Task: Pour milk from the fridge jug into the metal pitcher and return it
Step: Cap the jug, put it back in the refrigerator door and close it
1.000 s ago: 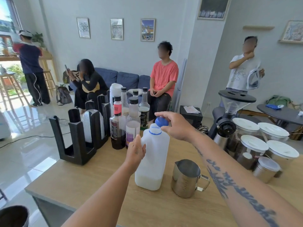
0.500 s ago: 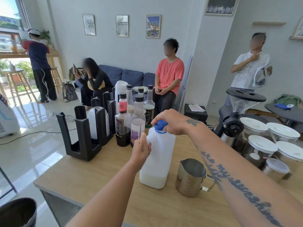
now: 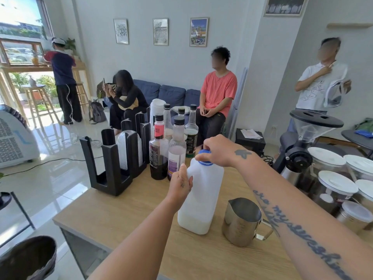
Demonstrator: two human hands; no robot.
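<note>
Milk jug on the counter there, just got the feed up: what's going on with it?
A person has the milk jug standing upright on the wooden counter. The left hand steadies it by the handle side, while the right hand pinches the blue cap at its neck. Only a little milk shows at the bottom. The metal pitcher stands just to the right of the jug, nobody touching it; its contents cannot be seen.

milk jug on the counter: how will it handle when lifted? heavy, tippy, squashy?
Probably light: the milk jug shows milk only in a low band at its base. Its thin translucent walls may flex under a hard squeeze. The left hand grips its handle side and the right hand is on the blue cap, so spilling looks unlikely once capped.
</note>
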